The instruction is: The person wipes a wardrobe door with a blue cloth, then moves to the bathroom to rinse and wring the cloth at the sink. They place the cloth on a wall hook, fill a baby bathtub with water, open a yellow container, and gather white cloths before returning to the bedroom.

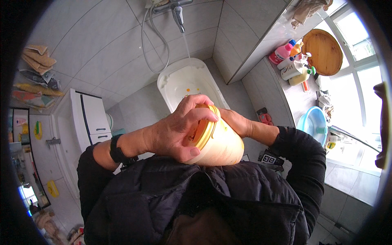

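Note:
Both hands hold a large pale plastic tub point(225, 147) with a yellow-orange screw rim, tilted close against my chest. My left hand point(180, 128) spans the rim, its fingers over the far side and its thumb on the near side. My right hand point(235, 121) holds the far side of the tub, its fingers mostly hidden behind it. Beyond the hands a white plastic bathtub point(167, 82) stands on the floor, with small coloured spots inside. Water runs into it from the chrome wall faucet point(178, 18).
A shower hose point(167, 52) loops beside the faucet. At right, a tiled ledge holds bottles point(291, 69), a round wooden board point(323, 52) and a blue basin point(312, 124). A white cabinet point(95, 114) stands at left; towels point(38, 59) hang above it.

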Demonstrator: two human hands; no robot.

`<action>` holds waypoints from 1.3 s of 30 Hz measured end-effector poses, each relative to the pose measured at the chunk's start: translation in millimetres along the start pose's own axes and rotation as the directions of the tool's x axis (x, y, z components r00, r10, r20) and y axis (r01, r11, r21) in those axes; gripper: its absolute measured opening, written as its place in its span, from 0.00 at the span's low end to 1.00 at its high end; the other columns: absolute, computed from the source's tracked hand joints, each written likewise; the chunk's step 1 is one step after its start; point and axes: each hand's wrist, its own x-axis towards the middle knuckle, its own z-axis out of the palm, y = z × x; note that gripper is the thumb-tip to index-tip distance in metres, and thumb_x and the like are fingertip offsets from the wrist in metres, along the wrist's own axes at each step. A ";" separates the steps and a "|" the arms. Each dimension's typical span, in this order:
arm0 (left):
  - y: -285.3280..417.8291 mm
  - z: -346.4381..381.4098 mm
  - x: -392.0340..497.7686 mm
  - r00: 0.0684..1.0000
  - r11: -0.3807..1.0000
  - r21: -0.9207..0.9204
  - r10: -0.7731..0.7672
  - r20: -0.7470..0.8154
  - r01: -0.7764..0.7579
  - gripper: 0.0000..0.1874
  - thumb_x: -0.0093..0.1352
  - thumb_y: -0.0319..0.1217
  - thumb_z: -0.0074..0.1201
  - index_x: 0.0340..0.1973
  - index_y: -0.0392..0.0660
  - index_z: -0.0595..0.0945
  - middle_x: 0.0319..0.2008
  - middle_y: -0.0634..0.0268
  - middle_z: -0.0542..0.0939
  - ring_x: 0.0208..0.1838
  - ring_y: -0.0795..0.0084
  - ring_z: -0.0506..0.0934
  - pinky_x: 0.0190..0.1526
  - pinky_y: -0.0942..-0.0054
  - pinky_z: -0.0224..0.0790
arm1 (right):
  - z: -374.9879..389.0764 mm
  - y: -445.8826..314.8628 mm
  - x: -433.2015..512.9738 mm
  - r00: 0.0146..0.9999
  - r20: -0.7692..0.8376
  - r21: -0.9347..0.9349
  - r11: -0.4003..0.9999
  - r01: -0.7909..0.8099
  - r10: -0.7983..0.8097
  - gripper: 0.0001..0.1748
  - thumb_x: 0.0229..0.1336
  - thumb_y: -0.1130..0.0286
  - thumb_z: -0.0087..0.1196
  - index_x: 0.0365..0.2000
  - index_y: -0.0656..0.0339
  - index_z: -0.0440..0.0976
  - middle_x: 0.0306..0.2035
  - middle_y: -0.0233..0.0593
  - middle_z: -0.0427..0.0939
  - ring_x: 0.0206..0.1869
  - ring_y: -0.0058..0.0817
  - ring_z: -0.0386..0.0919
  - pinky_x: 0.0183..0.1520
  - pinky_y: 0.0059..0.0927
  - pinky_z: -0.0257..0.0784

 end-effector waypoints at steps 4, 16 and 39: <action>3.3 2.7 -3.8 0.996 0.996 -0.007 -0.084 -0.003 0.084 0.38 0.58 0.47 0.55 0.62 0.50 0.62 0.58 0.48 0.59 0.63 0.45 0.63 0.65 0.48 0.62 | 4.9 -12.7 -7.4 0.998 -0.033 -0.024 0.998 -0.050 0.049 0.35 0.77 0.42 0.30 0.52 0.62 0.77 0.45 0.41 0.83 0.42 0.23 0.82 0.49 0.29 0.76; 15.7 -28.2 -0.1 0.975 0.977 -0.011 -0.212 0.070 0.214 0.32 0.60 0.48 0.59 0.54 0.47 0.66 0.51 0.52 0.66 0.57 0.54 0.70 0.60 0.57 0.66 | 3.9 -13.6 10.4 0.986 0.163 -0.095 0.994 0.046 -0.030 0.25 0.76 0.57 0.36 0.68 0.49 0.60 0.47 0.43 0.82 0.45 0.30 0.83 0.50 0.32 0.77; -4.7 -43.9 14.4 0.996 0.990 -0.113 -0.081 0.024 0.083 0.21 0.75 0.49 0.53 0.37 0.42 0.74 0.31 0.65 0.72 0.34 0.70 0.72 0.39 0.70 0.67 | -13.4 -1.4 12.7 0.971 0.238 0.348 0.934 -0.078 -0.008 0.45 0.73 0.34 0.26 0.65 0.66 0.64 0.54 0.39 0.80 0.52 0.21 0.80 0.58 0.29 0.76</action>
